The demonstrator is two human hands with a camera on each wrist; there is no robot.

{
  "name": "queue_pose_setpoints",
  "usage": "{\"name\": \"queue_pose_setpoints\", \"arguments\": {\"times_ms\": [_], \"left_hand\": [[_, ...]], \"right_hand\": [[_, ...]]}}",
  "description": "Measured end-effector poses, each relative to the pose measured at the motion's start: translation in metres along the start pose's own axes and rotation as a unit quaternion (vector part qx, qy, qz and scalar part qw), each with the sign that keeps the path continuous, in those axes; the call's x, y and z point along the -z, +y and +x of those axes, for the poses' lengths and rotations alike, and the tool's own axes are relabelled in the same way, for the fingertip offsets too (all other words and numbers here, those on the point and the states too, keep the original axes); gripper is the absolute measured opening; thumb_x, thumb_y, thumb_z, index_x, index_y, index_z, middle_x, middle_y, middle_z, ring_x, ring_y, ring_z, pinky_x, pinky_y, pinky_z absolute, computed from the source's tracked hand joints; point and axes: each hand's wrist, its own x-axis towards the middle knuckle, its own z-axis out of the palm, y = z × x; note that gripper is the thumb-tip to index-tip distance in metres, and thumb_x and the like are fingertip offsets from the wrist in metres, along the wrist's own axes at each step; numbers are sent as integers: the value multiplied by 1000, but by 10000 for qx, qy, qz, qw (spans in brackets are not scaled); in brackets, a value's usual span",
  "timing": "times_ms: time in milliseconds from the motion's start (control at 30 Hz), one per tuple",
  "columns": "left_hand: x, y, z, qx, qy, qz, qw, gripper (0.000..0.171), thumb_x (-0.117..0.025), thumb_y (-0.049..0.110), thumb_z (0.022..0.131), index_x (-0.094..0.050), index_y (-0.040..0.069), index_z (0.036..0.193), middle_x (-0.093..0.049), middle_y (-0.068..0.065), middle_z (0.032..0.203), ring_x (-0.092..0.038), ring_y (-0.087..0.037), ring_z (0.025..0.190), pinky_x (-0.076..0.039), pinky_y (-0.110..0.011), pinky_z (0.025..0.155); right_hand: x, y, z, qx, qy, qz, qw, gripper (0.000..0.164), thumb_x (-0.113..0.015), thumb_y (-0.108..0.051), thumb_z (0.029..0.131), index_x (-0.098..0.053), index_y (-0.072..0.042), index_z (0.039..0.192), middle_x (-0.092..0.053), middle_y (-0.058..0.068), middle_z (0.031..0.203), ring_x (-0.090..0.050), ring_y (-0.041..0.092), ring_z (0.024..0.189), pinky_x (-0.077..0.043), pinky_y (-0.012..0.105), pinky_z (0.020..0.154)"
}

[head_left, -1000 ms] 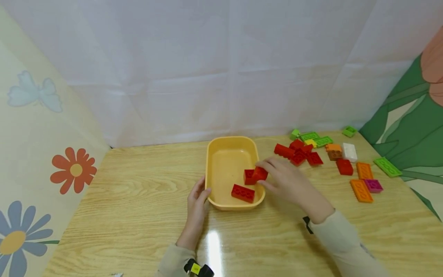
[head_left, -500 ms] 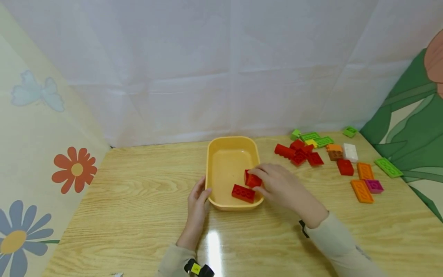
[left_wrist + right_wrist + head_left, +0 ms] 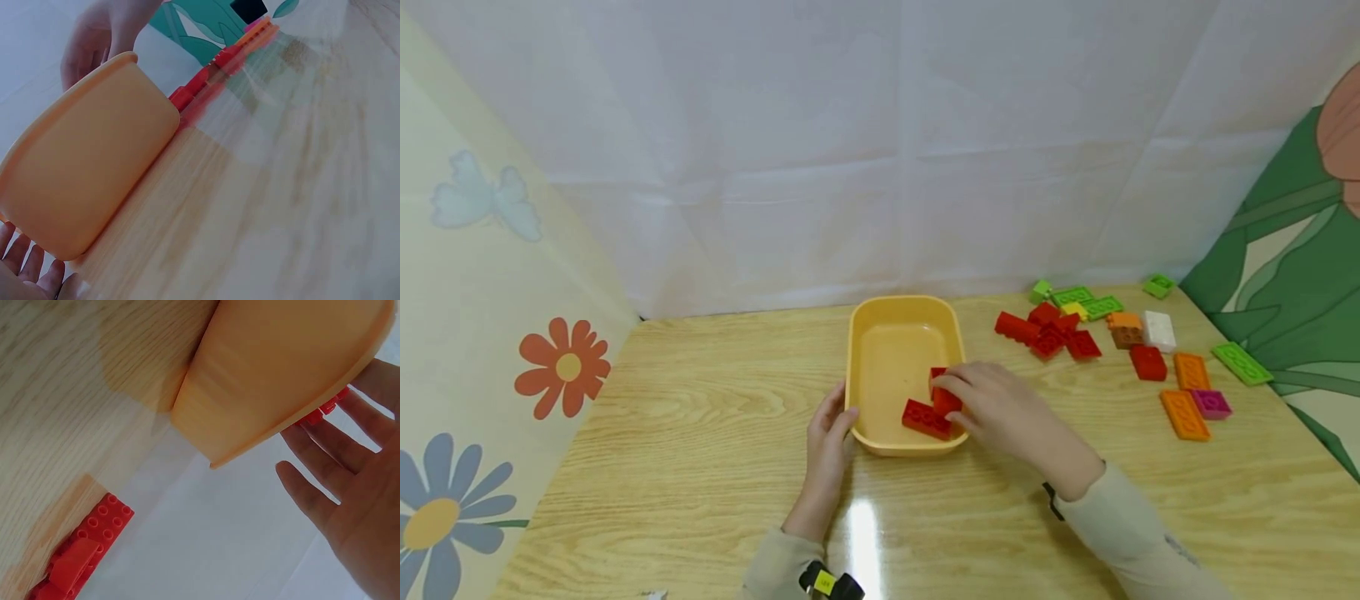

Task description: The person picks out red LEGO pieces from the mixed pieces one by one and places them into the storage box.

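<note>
Head view: left hand (image 3: 829, 433) grips the yellow tray (image 3: 887, 358) from its left; right hand (image 3: 1000, 408) pinches a red brick (image 3: 947, 405) inside.

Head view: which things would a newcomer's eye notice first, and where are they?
Probably the yellow tub near the middle of the table, where the left hand holds one side and the right hand holds a red block at the other. Next, the bright blocks scattered at the right stand out, then the red flower on the left wall.
</note>
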Motion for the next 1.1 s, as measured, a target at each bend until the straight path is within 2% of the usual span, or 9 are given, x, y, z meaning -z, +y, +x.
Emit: {"name": "queue_pose_setpoints", "arguments": {"times_ms": [233, 567, 867, 1100], "left_hand": [[-1, -1, 1, 33, 21, 34, 10000, 47, -48, 3, 91, -43, -3, 138, -45, -25, 143, -43, -28, 128, -41, -31, 105], [-1, -1, -1, 80, 38, 110, 9999, 48, -48, 5, 91, -42, -1, 139, -44, -22, 145, -42, -25, 130, -37, -40, 110], [1, -3, -1, -4, 33, 45, 10000, 48, -49, 5, 91, -43, -3, 137, -46, -25, 143, -43, -27, 129, -42, -15, 96], [-1, -2, -1, 0, 20, 14, 10000, 47, -48, 4, 91, -43, -4, 137, -46, -25, 142, -43, -27, 128, -43, -16, 97]], "right_hand": [[-4, -3, 1, -115, -205, -3, 9997, 43, -72, -23, 78, -62, -12, 118, -66, 10, 118, -57, 27, 111, -48, 50, 99], [-5, -7, 4, -346, -481, 112, 9982, 41, -72, -21, 79, -62, -10, 117, -66, 9, 116, -57, 26, 109, -50, 46, 98], [-4, -14, 9, -437, -761, 336, 9956, 40, -74, -12, 75, -64, -10, 113, -66, 9, 112, -58, 26, 105, -52, 44, 95], [-1, -17, 10, -548, -847, 332, 9943, 40, -75, -11, 74, -65, -11, 113, -65, 8, 115, -57, 26, 109, -50, 45, 99]]}}
